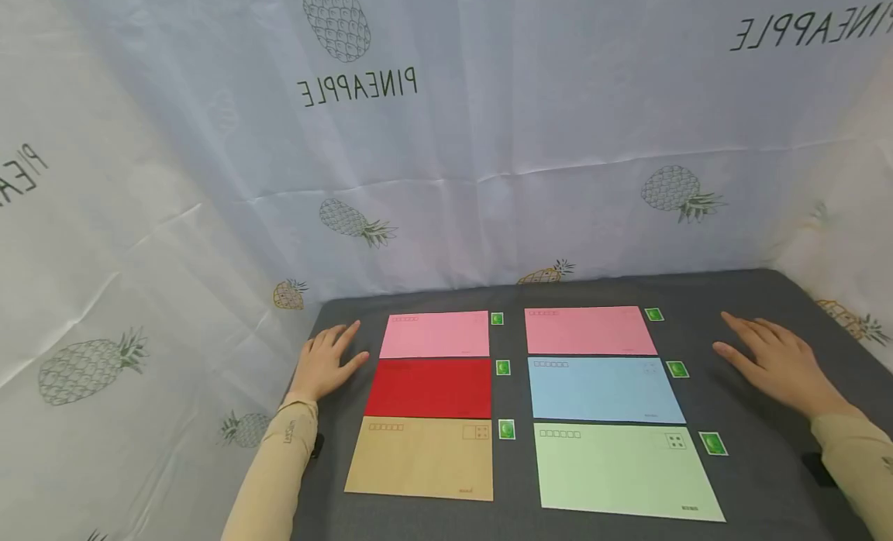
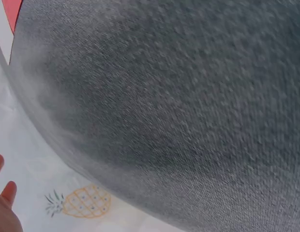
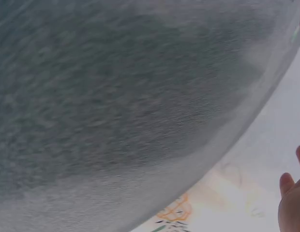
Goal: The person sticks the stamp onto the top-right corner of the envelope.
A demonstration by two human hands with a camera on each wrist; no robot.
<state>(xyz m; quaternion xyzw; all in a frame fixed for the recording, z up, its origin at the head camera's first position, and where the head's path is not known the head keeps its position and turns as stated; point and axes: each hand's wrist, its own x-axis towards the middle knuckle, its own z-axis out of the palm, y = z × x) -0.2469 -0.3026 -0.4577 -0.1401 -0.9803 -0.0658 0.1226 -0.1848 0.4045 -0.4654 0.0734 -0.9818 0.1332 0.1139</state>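
Two columns of envelopes lie flat on a dark grey table. In the left column are a pink envelope [image 1: 436, 335], a red envelope [image 1: 431, 388] and a tan envelope [image 1: 422, 460]. The right column has another pink envelope [image 1: 589, 331], a blue envelope [image 1: 604, 390] and a green envelope [image 1: 624, 471]. Beside each one, on its right, is a small green stamp [image 1: 506, 429]. My left hand [image 1: 325, 365], fingers spread, is left of the pink and red envelopes, holding nothing. Right of the stamps, my right hand [image 1: 784, 363] is likewise extended, with nothing in it.
The grey table [image 1: 512, 487] has rounded far corners. A white curtain [image 1: 488, 122] printed with pineapples hangs behind it and along both sides. Dark devices sit under both wrists. A corner of the red envelope shows at the top left of the left wrist view.
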